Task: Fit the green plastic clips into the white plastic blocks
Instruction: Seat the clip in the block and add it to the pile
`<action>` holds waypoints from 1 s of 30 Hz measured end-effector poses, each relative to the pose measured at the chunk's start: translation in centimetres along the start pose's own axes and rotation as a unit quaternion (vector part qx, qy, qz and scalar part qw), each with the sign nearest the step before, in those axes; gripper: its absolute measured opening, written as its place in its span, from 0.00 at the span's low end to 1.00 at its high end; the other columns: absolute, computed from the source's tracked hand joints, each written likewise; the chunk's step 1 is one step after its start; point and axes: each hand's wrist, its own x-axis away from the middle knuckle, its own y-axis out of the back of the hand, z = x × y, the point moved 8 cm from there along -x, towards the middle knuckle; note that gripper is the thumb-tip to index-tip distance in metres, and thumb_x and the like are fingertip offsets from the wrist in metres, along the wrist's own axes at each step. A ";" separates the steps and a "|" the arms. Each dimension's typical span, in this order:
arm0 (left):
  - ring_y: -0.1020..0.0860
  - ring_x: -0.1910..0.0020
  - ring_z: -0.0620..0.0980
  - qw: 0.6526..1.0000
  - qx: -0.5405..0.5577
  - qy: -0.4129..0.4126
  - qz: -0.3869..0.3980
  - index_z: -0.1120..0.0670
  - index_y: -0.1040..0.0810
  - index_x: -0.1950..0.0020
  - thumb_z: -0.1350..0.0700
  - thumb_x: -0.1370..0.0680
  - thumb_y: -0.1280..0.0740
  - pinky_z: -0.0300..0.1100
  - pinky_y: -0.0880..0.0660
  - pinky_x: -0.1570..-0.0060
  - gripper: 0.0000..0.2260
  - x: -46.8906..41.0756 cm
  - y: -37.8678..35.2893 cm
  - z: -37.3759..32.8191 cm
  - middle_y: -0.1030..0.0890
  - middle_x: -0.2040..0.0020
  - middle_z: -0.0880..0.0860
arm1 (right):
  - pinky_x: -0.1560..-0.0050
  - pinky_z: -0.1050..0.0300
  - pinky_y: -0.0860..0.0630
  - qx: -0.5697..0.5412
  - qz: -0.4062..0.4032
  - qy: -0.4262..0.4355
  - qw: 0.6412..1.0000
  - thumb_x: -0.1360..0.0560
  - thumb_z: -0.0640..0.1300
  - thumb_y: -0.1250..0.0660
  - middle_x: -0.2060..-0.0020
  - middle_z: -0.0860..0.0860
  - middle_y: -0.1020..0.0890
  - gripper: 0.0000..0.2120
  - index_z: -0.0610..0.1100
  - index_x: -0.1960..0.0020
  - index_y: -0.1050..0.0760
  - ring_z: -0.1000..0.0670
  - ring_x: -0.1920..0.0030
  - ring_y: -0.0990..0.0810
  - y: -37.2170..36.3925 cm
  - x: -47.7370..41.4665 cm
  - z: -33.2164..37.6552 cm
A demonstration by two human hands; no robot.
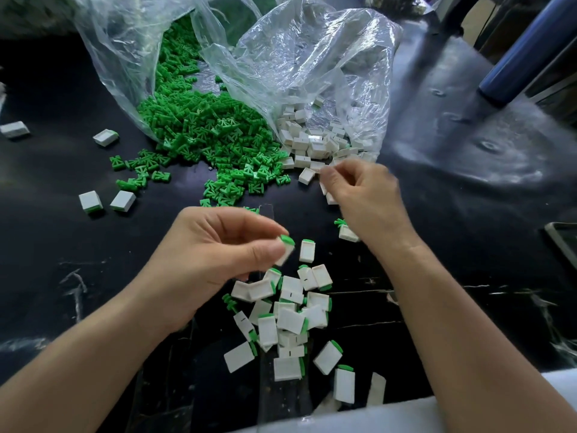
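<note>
My left hand (218,251) pinches a white block with a green clip fitted in its end (285,250), held just above a heap of fitted blocks (290,314) near the table's front. My right hand (362,195) is further back with curled fingers, its fingertips at the loose white blocks (312,142) spilling from the bag's mouth. I cannot tell whether it holds one. Loose green clips (203,129) lie in a big pile to the left of those blocks. Another block with a clip (346,232) lies beside my right wrist.
A crumpled clear plastic bag (296,57) covers the back of the black table (62,276). Stray fitted blocks (92,201) lie at the left. A blue cylinder (530,48) stands at the back right, and a dark flat object (562,242) is at the right edge.
</note>
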 end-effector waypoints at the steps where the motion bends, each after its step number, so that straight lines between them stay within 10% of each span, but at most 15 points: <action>1: 0.23 0.73 0.42 1.000 -0.012 0.004 0.023 0.51 0.15 0.61 0.50 0.44 0.27 0.30 0.29 0.75 0.14 0.2 -0.5 -0.1 0.17 0.70 0.53 | 0.54 0.59 0.29 0.020 -0.028 -0.001 0.999 0.24 0.49 0.36 0.61 0.52 0.22 0.09 0.45 0.52 0.21 0.52 0.57 0.24 0.6 -0.3 -0.4; 11: 0.25 0.74 0.43 0.999 -0.028 0.018 -0.020 0.51 0.16 0.61 0.46 0.41 0.30 0.31 0.33 0.77 0.14 -0.2 0.3 0.5 0.17 0.67 0.52 | 0.36 0.54 0.38 0.191 0.009 0.014 0.981 0.24 0.46 0.36 0.39 0.44 0.29 0.17 0.48 0.35 0.28 0.44 0.36 0.34 -0.9 -1.2 -1.5; 26: 0.23 0.73 0.42 0.998 -0.038 0.028 -0.050 0.51 0.16 0.62 0.54 0.33 0.30 0.31 0.32 0.77 0.04 -0.9 1.1 1.7 0.17 0.68 0.51 | 0.43 0.54 0.27 0.090 -0.092 0.054 0.990 0.26 0.36 0.34 0.51 0.49 0.18 0.09 0.45 0.49 0.20 0.48 0.48 0.21 0.8 -1.2 -1.1; 30: 0.23 0.73 0.43 0.994 -0.027 0.013 -0.106 0.53 0.17 0.62 0.63 0.28 0.31 0.32 0.32 0.78 0.06 -1.3 2.2 1.7 0.16 0.67 0.51 | 0.51 0.69 0.27 -0.015 -0.105 0.055 0.993 0.28 0.38 0.31 0.58 0.54 0.18 0.08 0.50 0.55 0.20 0.59 0.58 0.21 1.3 -0.9 -0.8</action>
